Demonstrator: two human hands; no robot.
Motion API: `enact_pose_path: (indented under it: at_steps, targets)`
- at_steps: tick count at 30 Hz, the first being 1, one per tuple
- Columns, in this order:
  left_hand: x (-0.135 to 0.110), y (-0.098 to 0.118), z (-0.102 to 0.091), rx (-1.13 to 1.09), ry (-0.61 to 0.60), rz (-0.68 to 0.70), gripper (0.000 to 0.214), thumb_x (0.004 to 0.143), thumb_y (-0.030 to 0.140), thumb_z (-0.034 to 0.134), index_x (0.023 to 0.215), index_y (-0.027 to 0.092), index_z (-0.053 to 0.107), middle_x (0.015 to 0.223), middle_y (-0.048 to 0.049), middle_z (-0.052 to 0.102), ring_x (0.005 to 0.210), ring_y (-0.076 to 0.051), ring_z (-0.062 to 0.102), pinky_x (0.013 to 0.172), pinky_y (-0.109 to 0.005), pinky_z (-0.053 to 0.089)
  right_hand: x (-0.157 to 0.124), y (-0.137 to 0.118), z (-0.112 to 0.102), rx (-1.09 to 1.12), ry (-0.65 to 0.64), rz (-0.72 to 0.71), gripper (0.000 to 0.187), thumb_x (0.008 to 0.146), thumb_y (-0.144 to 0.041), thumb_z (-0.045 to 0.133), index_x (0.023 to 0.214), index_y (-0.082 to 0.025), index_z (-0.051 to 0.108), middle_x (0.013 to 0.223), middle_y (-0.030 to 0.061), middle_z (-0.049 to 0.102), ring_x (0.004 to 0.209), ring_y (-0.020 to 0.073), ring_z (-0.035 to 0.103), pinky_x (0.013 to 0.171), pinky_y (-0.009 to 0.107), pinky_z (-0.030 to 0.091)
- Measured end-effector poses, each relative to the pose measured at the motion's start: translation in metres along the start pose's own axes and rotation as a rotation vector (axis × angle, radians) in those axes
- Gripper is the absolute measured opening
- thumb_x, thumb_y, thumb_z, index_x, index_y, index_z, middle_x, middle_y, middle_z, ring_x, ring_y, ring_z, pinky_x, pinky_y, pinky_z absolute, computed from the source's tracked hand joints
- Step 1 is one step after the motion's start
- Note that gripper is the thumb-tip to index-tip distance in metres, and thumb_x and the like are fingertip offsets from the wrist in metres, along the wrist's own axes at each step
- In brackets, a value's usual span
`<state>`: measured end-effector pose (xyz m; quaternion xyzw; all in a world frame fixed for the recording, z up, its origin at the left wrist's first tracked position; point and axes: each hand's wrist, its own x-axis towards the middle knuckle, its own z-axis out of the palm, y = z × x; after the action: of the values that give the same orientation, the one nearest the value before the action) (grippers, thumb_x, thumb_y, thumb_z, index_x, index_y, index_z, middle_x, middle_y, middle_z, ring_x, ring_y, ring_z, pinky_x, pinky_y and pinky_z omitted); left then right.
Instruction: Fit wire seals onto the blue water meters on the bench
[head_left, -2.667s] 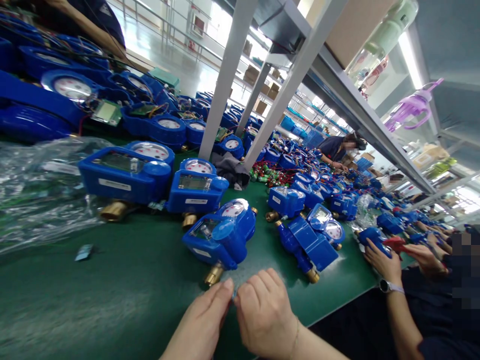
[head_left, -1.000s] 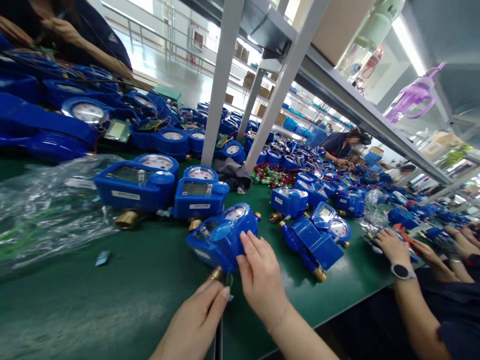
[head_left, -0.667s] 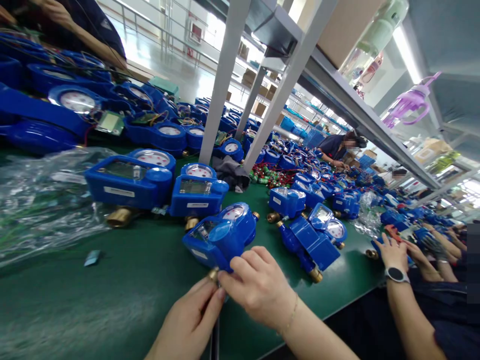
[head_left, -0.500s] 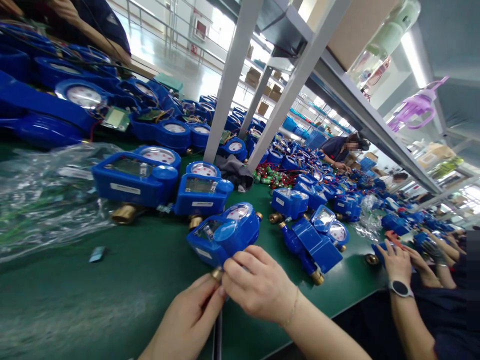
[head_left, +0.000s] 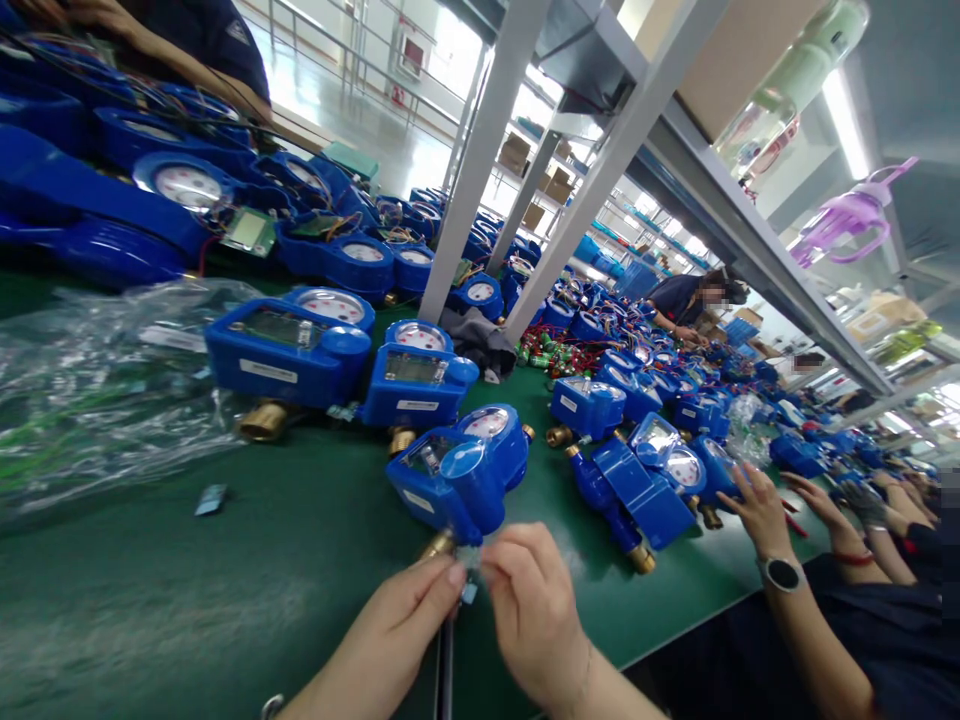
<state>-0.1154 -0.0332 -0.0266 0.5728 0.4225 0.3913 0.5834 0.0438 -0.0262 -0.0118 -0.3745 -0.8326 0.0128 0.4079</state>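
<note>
A blue water meter (head_left: pixel 457 475) with a round dial and a display window rests on the green bench in front of me. Its brass end (head_left: pixel 436 545) points toward my hands. My left hand (head_left: pixel 401 625) is closed, thumb and fingers pinched just below that brass end. My right hand (head_left: pixel 536 610) is closed too, its fingertips pinched beside the left ones. Between them is a small translucent bluish piece (head_left: pixel 469 558), which looks like a plastic seal tag; both hands' fingertips meet it. Its exact shape is blurred.
Two more meters (head_left: pixel 289 345) (head_left: pixel 416 375) stand behind, near a clear plastic bag (head_left: pixel 112 400). A small bluish tag (head_left: pixel 211 499) lies left. Grey shelf posts (head_left: pixel 480 160) rise from the bench. At right, a co-worker's hand with a watch (head_left: pixel 765 515) reaches to a meter.
My right hand has drawn back from the meter, down and right, baring the small translucent piece. The co-worker's meter now sits beside the others, and the red tool lies on the bench.
</note>
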Motion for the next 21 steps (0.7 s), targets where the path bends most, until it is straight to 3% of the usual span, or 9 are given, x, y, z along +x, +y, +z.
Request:
enact_pose_path:
  at_steps: [2,7,11,14,16,18,20,21]
  targets:
    - [-0.001,-0.001,0.001,-0.08,0.007,-0.047,0.039,0.088,0.049,0.041,0.074,0.016,0.053,0.071,0.0001,0.045,0.07,-0.013,0.044,0.067,-0.022,0.042,-0.016,-0.005,0.004,0.032,0.012,0.064,0.017,0.091,-0.014,0.039,0.098,-0.017,0.054,0.088,0.0077,0.057,0.08,0.0175,0.052,0.07,0.032,0.046]
    - [0.0,-0.004,0.003,-0.179,-0.007,-0.106,0.042,0.086,0.055,0.042,0.07,0.016,0.047,0.068,0.0016,0.038,0.065,-0.011,0.036,0.06,-0.02,0.039,-0.033,-0.006,0.006,-0.284,-0.097,-0.119,0.011,0.087,-0.015,0.047,0.093,-0.013,0.056,0.08,0.0083,0.058,0.071,0.0209,0.05,0.064,0.036,0.042]
    - [0.001,-0.005,0.003,-0.193,-0.044,-0.096,0.039,0.087,0.051,0.044,0.075,0.015,0.053,0.075,0.0,0.048,0.072,-0.012,0.042,0.07,-0.021,0.042,-0.03,-0.003,0.004,-0.482,-0.093,-0.234,0.024,0.085,-0.018,0.049,0.105,-0.008,0.056,0.093,0.0132,0.059,0.082,0.026,0.051,0.072,0.041,0.041]
    - [0.002,-0.005,0.003,-0.116,-0.015,-0.061,0.037,0.088,0.049,0.043,0.076,0.016,0.055,0.08,-0.0009,0.054,0.078,-0.014,0.048,0.079,-0.023,0.043,-0.026,-0.002,0.008,-0.504,-0.111,-0.287,0.021,0.083,-0.014,0.043,0.097,-0.009,0.058,0.084,0.0122,0.059,0.074,0.0241,0.05,0.067,0.04,0.04]
    - [0.003,-0.005,0.002,-0.015,0.015,-0.013,0.034,0.089,0.047,0.041,0.079,0.018,0.055,0.085,-0.0015,0.056,0.084,-0.016,0.051,0.085,-0.023,0.041,-0.022,-0.004,0.014,-0.343,-0.138,-0.123,0.019,0.084,-0.014,0.037,0.084,-0.013,0.056,0.073,0.0091,0.057,0.067,0.0212,0.049,0.061,0.036,0.04]
    - [0.005,-0.006,0.001,0.082,0.02,0.045,0.032,0.091,0.045,0.038,0.082,0.019,0.054,0.09,-0.0017,0.057,0.088,-0.016,0.052,0.088,-0.023,0.04,-0.019,-0.009,0.02,-0.07,-0.198,0.208,0.027,0.09,-0.016,0.028,0.073,-0.017,0.049,0.062,0.0037,0.052,0.057,0.0161,0.048,0.053,0.03,0.039]
    - [0.006,-0.007,0.0,0.157,0.007,0.079,0.032,0.092,0.044,0.035,0.081,0.02,0.053,0.09,-0.0016,0.057,0.089,-0.016,0.053,0.087,-0.023,0.041,-0.018,-0.013,0.024,0.15,-0.263,0.482,0.033,0.094,-0.019,0.021,0.071,-0.018,0.045,0.056,-0.0006,0.05,0.048,0.0117,0.045,0.045,0.023,0.036]
    - [0.006,-0.007,-0.001,0.187,0.007,0.082,0.033,0.092,0.044,0.034,0.08,0.02,0.054,0.09,-0.0014,0.057,0.088,-0.016,0.054,0.086,-0.023,0.041,-0.019,-0.015,0.025,0.192,-0.27,0.537,0.033,0.095,-0.02,0.021,0.073,-0.018,0.045,0.057,-0.0015,0.05,0.048,0.0108,0.046,0.044,0.022,0.036]
